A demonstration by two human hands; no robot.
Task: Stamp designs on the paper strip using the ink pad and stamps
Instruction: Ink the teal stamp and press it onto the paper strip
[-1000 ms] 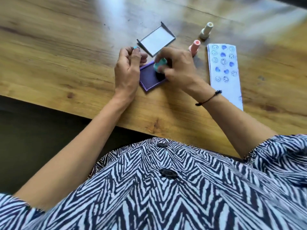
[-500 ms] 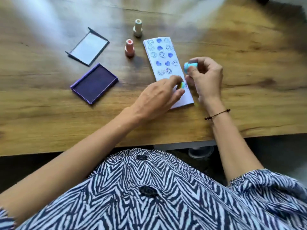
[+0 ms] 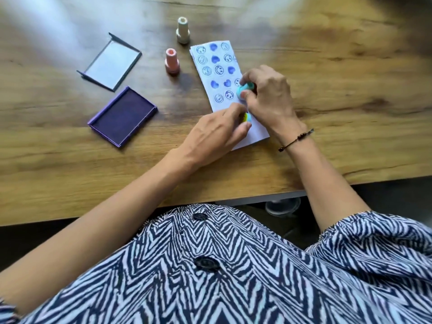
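A white paper strip (image 3: 217, 66) lies on the wooden table, covered in rows of blue smiley and heart prints. My right hand (image 3: 268, 97) grips a teal stamp (image 3: 245, 89) and holds it down at the strip's right edge, beside the lower prints. My left hand (image 3: 217, 134) rests on the strip's near end, pinching a small teal and yellow stamp cap (image 3: 246, 116) in its fingertips. The purple ink pad (image 3: 122, 116) lies open to the left, away from both hands.
The ink pad's lid (image 3: 109, 61) lies open beyond the pad. A pink stamp (image 3: 171, 61) and a cream stamp (image 3: 183, 30) stand upright just left of the strip's far end. The table's near edge (image 3: 210, 202) runs close to my body.
Both hands left the ink pad and moved right to the paper strip. The right hand has since brought the teal stamp down onto the strip; the left hand settled on its near end.
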